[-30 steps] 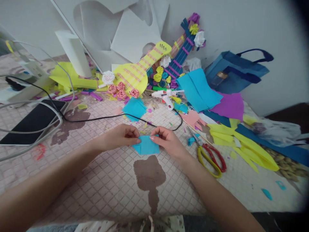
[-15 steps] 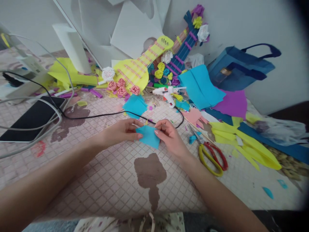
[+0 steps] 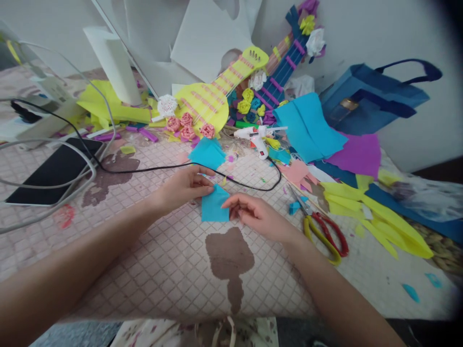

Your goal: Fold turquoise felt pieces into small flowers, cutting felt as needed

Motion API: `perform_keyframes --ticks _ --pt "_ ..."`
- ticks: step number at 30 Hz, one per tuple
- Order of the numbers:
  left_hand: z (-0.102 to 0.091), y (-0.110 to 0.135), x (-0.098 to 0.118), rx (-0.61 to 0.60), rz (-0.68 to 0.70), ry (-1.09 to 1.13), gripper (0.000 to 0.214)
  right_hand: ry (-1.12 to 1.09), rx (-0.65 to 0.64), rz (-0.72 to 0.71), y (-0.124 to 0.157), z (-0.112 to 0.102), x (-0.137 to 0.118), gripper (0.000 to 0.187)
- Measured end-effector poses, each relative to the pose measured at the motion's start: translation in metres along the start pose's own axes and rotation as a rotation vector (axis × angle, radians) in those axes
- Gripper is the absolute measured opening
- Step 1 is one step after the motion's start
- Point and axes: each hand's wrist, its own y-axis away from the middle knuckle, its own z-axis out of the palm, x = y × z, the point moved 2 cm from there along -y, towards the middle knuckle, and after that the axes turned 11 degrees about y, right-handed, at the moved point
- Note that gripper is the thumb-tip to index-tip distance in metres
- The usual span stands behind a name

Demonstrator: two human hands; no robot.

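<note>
A small turquoise crepe paper piece [image 3: 214, 208] is held just above the table, with one upper corner slanted as if folded. My left hand [image 3: 185, 187] pinches it near its upper left side between thumb and fingers. At its right edge, my right hand [image 3: 257, 215] has curled fingers closed on the paper. Behind the hands lies a stack of turquoise paper squares [image 3: 208, 153]. Scissors [image 3: 323, 229] with one yellow and one red handle rest to the right of my right hand.
A white glue gun [image 3: 257, 140] stands behind, its black cable [image 3: 159, 167] crossing the table. Yellow [image 3: 204, 103] and blue [image 3: 280, 77] paper guitars lean at the back. A blue bag [image 3: 361, 103], yellow scraps [image 3: 376, 217] and a dark tablet-like device [image 3: 54, 171] surround the work.
The turquoise paper has been turned so its lower edge lies level. My right hand has shifted down along its right edge, and my left hand now grips higher up. The view has shifted slightly.
</note>
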Motion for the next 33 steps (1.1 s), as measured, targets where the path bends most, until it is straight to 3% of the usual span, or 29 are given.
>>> perform_keyframes --ticks 3,7,9,12,17,22,25,30,33 --pt "0.0 0.0 0.0 0.015 0.058 -0.07 0.042 0.003 0.044 0.027 -0.003 0.002 0.0 0.031" --pt "0.003 0.008 0.011 0.073 0.34 -0.367 0.039 -0.123 0.164 0.101 -0.006 0.004 0.004 0.023" --pt "0.01 0.016 0.015 -0.03 0.484 -0.534 0.045 -0.2 0.211 0.131 -0.007 0.004 0.008 0.021" --pt "0.021 0.024 0.012 -0.201 0.574 -0.715 0.051 -0.289 0.228 0.15 -0.008 0.003 0.012 0.021" --pt "0.026 0.023 -0.005 -0.238 0.587 -0.935 0.033 -0.18 0.199 0.145 -0.007 0.003 0.014 0.018" --pt "0.019 0.016 -0.014 -0.29 0.56 -0.913 0.023 0.326 0.361 0.085 -0.003 0.005 0.009 0.034" --pt "0.017 0.015 -0.014 -0.289 0.537 -0.884 0.027 0.555 0.365 0.037 -0.001 0.007 0.005 0.035" --pt "0.019 0.015 -0.012 -0.229 0.551 -0.837 0.035 0.547 0.297 -0.085 -0.001 0.004 0.003 0.017" --pt "0.019 0.015 -0.01 -0.242 0.557 -0.818 0.015 0.497 0.203 -0.116 -0.003 0.0 0.005 0.016"
